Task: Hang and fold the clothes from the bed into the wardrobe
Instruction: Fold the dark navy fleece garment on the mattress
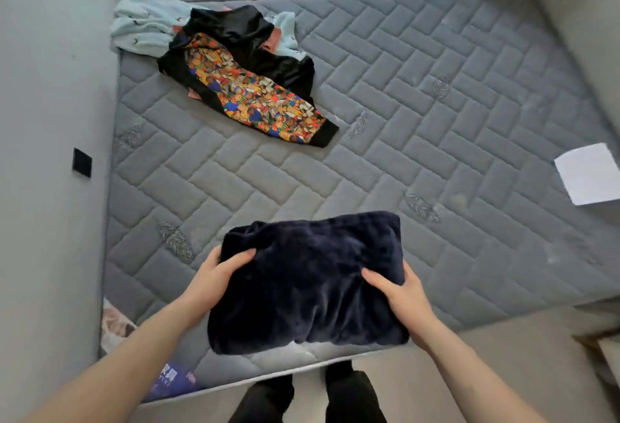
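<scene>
- Two hands grip one folded navy fleece garment point(307, 283) at 6 o'clock on the mattress point(436, 120): left hand point(218, 275) and right hand point(399, 291) pinch opposite edges.
- Risk: lifted by its edges, the plush bundle may sag and unfold (judgement).
- One unfolded clothes pile point(235, 66) lies at 11 o'clock; one white paper point(587, 172) at 3.

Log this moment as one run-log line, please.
step: folding | left hand: grips folded dark navy plush garment | right hand: grips same | on: grey quilted mattress | remaining: clothes pile
</scene>
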The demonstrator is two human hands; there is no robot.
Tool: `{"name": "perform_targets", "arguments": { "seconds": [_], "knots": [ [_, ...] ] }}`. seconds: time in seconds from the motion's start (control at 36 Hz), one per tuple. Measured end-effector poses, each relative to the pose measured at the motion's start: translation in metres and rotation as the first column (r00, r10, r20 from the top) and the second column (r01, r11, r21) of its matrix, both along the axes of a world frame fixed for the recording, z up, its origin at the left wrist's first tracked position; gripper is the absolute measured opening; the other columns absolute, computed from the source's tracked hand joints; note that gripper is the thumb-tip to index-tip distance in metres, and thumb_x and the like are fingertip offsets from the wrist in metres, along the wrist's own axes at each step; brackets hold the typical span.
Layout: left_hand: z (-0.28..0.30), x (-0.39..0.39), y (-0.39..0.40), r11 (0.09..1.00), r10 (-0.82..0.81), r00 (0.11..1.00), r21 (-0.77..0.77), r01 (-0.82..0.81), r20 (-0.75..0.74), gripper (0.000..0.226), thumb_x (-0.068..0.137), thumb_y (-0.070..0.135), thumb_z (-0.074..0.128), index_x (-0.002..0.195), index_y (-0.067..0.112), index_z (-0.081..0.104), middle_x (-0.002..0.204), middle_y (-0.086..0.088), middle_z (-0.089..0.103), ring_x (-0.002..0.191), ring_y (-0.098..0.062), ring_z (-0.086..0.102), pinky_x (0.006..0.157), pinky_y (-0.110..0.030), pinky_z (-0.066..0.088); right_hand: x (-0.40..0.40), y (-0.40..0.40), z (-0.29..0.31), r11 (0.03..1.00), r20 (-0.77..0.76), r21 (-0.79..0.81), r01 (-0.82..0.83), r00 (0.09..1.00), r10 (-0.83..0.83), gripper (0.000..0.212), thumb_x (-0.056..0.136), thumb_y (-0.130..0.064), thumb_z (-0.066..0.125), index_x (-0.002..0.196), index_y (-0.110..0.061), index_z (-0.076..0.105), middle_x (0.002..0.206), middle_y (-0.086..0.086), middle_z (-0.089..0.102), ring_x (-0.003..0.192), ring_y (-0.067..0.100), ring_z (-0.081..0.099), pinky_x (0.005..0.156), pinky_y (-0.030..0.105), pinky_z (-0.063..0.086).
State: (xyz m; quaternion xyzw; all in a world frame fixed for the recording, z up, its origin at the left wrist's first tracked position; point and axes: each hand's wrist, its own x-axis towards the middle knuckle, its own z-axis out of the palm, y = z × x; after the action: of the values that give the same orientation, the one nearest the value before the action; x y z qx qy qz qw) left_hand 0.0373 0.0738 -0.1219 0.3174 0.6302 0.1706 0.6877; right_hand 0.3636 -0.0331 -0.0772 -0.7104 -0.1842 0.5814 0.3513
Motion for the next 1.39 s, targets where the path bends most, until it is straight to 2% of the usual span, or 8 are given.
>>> {"name": "perform_targets", "arguments": {
  "seconds": [0.19,0.36,0.47,0.58,0.67,0.83,0.97,1.39],
  "knots": [
    [0.102,0.052,-0.031,0.988,-0.148,0.981,0.067,0.14,0.127,0.072,0.058,0.066,0.089,0.122,0.044,0.064,0.12,0.009,0.073,0.107,-0.017,0.072,0.094,-0.044,0.054,0.026,-0.095,0.095,0.985,0.001,0.089,0.149,0.989,-0.149,0.065,0.069,-0.057,0.089,0.125,-0.054,0.058,0.121,-0.015,0.071,0.108,0.013,0.071,0.092,0.04,0.059],
    [0.181,0.133,-0.055,0.905,-0.422,0.885,0.145,0.4,0.195,0.072,0.066,0.065,0.082,0.129,0.038,0.061,0.122,0.004,0.073,0.108,-0.021,0.072,0.094,-0.044,0.053,0.064,-0.177,0.154,0.917,0.008,0.192,0.349,0.934,-0.357,0.062,0.07,-0.052,0.09,0.124,-0.048,0.06,0.119,-0.014,0.073,0.106,0.014,0.072,0.092,0.041,0.058],
    [0.222,0.206,-0.084,0.809,-0.587,0.786,0.199,0.554,0.197,0.07,0.068,0.066,0.081,0.13,0.039,0.061,0.122,0.005,0.073,0.109,-0.019,0.072,0.093,-0.041,0.053,0.101,-0.239,0.187,0.84,0.021,0.263,0.474,0.868,-0.496,0.056,0.073,-0.046,0.089,0.122,-0.047,0.062,0.117,-0.012,0.074,0.104,0.014,0.073,0.091,0.041,0.059],
    [0.254,0.284,-0.13,0.688,-0.724,0.657,0.279,0.67,0.208,0.082,0.057,0.062,0.09,0.13,0.039,0.059,0.127,0.008,0.07,0.113,-0.018,0.07,0.097,-0.042,0.052,0.145,-0.314,0.218,0.755,0.023,0.327,0.568,0.794,-0.607,0.05,0.076,-0.045,0.087,0.12,-0.051,0.062,0.117,-0.013,0.073,0.104,0.015,0.073,0.09,0.041,0.06],
    [0.275,0.341,-0.176,0.564,-0.825,0.527,0.359,0.744,0.204,0.093,0.049,0.056,0.096,0.131,0.042,0.055,0.127,0.01,0.069,0.113,-0.015,0.07,0.094,-0.041,0.053,0.177,-0.378,0.243,0.696,0.044,0.366,0.618,0.735,-0.676,0.045,0.08,-0.044,0.084,0.119,-0.05,0.063,0.117,-0.013,0.073,0.104,0.014,0.073,0.078,0.029,0.062],
    [0.307,0.447,-0.273,0.419,-0.908,0.366,0.459,0.784,0.204,0.094,0.048,0.055,0.096,0.131,0.04,0.055,0.123,0.008,0.072,0.108,-0.018,0.072,0.093,-0.043,0.054,0.224,-0.5,0.285,0.569,0.082,0.442,0.694,0.6,-0.795,0.045,0.082,-0.044,0.082,0.123,-0.043,0.063,0.119,-0.01,0.073,0.106,0.016,0.072,0.077,0.025,0.061],
    [0.334,0.522,-0.351,0.31,-0.951,0.248,0.519,0.797,0.187,0.091,0.047,0.058,0.094,0.128,0.036,0.059,0.122,0.007,0.072,0.107,-0.018,0.073,0.094,-0.045,0.053,0.243,-0.584,0.31,0.465,0.104,0.49,0.737,0.48,-0.871,0.033,0.083,-0.047,0.08,0.113,-0.051,0.066,0.117,-0.011,0.073,0.105,0.014,0.072,0.078,0.026,0.061],
    [0.397,0.705,-0.561,-0.045,-0.969,-0.186,0.622,0.782,0.164,0.067,0.055,0.045,0.091,0.116,0.036,0.066,0.113,0.002,0.076,0.101,-0.023,0.075,0.094,-0.048,0.054,0.258,-0.764,0.361,0.048,0.121,0.593,0.804,-0.03,-0.992,0.033,0.084,-0.04,0.08,0.113,-0.047,0.066,0.115,-0.011,0.074,0.104,0.013,0.073,0.078,0.025,0.06]
  ]
}}
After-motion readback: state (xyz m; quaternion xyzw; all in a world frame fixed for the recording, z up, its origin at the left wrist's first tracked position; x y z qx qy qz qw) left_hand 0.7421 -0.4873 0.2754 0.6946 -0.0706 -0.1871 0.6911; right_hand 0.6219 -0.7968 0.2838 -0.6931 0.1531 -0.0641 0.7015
